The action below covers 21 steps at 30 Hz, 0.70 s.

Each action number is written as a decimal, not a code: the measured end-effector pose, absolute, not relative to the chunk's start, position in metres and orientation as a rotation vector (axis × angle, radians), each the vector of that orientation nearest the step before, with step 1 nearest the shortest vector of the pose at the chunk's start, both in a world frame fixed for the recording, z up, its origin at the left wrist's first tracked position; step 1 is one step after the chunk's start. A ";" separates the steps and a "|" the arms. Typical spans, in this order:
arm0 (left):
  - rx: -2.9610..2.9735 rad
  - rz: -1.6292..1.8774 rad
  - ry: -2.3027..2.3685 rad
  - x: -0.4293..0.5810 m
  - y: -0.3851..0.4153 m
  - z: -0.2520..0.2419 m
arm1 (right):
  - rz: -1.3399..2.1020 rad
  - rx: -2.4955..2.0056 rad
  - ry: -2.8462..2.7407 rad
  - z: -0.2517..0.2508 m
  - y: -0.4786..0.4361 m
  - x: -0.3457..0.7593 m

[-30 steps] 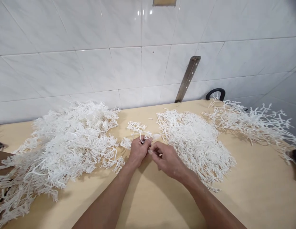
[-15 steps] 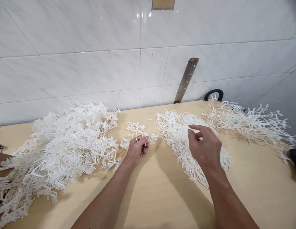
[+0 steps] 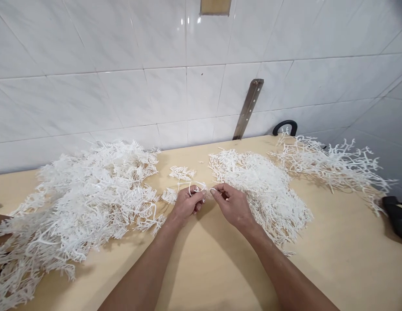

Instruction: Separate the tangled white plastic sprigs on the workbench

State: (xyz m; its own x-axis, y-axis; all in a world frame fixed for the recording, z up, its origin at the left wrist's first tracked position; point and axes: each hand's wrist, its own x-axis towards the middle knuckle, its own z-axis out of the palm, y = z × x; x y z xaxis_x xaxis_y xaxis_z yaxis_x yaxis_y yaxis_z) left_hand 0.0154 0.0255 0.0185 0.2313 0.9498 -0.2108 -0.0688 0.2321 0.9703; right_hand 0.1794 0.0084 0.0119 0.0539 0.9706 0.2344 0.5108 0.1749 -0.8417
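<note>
My left hand (image 3: 188, 203) is closed in a pinch on a white branched plastic sprig (image 3: 196, 186), whose thin curved stem arcs above the fingers. Just to its right, my right hand (image 3: 231, 203) has thumb and forefinger pressed together on a thin white tip (image 3: 214, 189). Whether that tip joins the sprig is too small to tell. Beyond and left of my left hand lie small loose white sprigs (image 3: 182, 173). Right behind my right hand spreads a flat heap of fine white pieces (image 3: 268, 185).
A large tangled pile of white sprigs (image 3: 93, 198) covers the table's left side. Bare branching white stems (image 3: 330, 162) lie at the back right. Black curved objects (image 3: 286, 125) stand by the wall and right edge. A metal bracket (image 3: 249, 108) leans there. Another person's arm (image 3: 1, 229) shows at left.
My right hand has moved left and down from over the fine white heap to beside my left hand, its fingers now pinched. My left hand still holds the sprig. The view has shifted slightly.
</note>
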 end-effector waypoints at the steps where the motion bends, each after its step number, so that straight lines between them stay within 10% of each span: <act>1: 1.047 0.947 1.066 0.015 0.026 0.019 | 0.711 -1.463 -1.558 0.013 0.008 0.179; 21: 1.113 0.938 1.086 0.016 0.026 0.015 | 1.354 -1.247 -1.056 0.007 0.013 0.182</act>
State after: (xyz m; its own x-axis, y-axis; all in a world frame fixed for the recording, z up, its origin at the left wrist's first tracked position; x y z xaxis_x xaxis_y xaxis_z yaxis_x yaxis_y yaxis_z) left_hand 0.0161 0.0257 0.0150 0.2241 0.9565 -0.1867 -0.0451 0.2016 0.9784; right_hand 0.1820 0.0129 0.0066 0.0019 0.9890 -0.1476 -0.0979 -0.1467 -0.9843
